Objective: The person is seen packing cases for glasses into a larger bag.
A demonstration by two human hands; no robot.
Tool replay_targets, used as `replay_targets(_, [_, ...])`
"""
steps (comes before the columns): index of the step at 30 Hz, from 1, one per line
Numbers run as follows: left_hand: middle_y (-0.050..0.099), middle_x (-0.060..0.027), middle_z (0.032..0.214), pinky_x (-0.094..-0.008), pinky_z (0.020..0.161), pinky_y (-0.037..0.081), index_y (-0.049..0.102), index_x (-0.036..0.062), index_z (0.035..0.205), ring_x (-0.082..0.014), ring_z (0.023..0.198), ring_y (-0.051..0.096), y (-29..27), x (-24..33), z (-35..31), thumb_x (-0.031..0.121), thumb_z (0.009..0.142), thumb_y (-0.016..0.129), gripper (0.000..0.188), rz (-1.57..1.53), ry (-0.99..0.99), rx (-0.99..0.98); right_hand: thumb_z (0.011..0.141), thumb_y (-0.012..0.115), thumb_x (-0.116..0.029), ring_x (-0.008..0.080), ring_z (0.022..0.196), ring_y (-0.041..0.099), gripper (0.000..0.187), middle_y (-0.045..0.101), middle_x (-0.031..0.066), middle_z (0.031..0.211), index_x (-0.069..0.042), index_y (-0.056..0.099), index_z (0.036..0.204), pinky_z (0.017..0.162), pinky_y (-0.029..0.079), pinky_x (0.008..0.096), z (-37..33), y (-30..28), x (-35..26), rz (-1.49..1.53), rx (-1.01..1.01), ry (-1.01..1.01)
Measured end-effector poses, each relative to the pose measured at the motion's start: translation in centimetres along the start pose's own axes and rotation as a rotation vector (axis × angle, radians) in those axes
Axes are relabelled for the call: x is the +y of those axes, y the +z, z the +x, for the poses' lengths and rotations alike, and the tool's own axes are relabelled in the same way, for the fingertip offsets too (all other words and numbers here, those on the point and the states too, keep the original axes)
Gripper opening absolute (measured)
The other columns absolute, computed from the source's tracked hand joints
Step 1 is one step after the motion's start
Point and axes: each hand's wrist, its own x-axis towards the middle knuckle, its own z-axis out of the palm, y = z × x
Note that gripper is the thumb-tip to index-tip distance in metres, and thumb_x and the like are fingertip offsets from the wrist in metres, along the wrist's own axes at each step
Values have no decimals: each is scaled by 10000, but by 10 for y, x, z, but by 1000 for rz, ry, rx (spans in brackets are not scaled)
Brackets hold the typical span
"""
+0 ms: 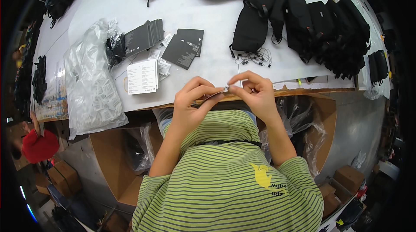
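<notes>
Close to the table's front edge, my left hand [189, 98] pinches a thin dark card [211, 97], seen nearly edge-on. The fingers of my right hand [259, 95] are closed on a tiny dark piece [227, 88] at the card's far end; it is too small to name. Beyond my right hand lies a tangle of thin black tag strings [260, 58]. Two dark grey cards [182, 51] with a pale skyline print overlap beyond my left hand. White printed cards [141, 78] are stacked to their left.
Fanned dark cards [144, 37] lie beside a clear plastic bag [93, 85] of small white packets, which overhangs the edge. Black fabric pouches [250, 28] spread across the back, with several more bunched at right [323, 24]. Open cardboard boxes [110, 158] stand below the table edge.
</notes>
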Motion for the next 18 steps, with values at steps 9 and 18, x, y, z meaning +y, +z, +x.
replay_targets(9, [590, -14, 806, -207, 633, 415, 603, -3, 925, -61, 684, 515, 9, -17, -8, 115, 917, 596, 119, -305, -359, -272, 788, 727, -65, -10, 492, 281, 116, 399, -94, 544, -25, 665, 877, 472, 180, 196, -12, -1, 22, 153, -222, 58])
replay_targets(18, [584, -30, 743, -233, 612, 426, 589, 5, 887, -89, 644, 535, 42, -41, 45, 127, 898, 601, 124, -240, -178, -252, 893, 639, -146, -1, 489, 327, 113, 489, -79, 609, -44, 610, 855, 455, 228, 183, -12, -24, 35, 515, -266, 252])
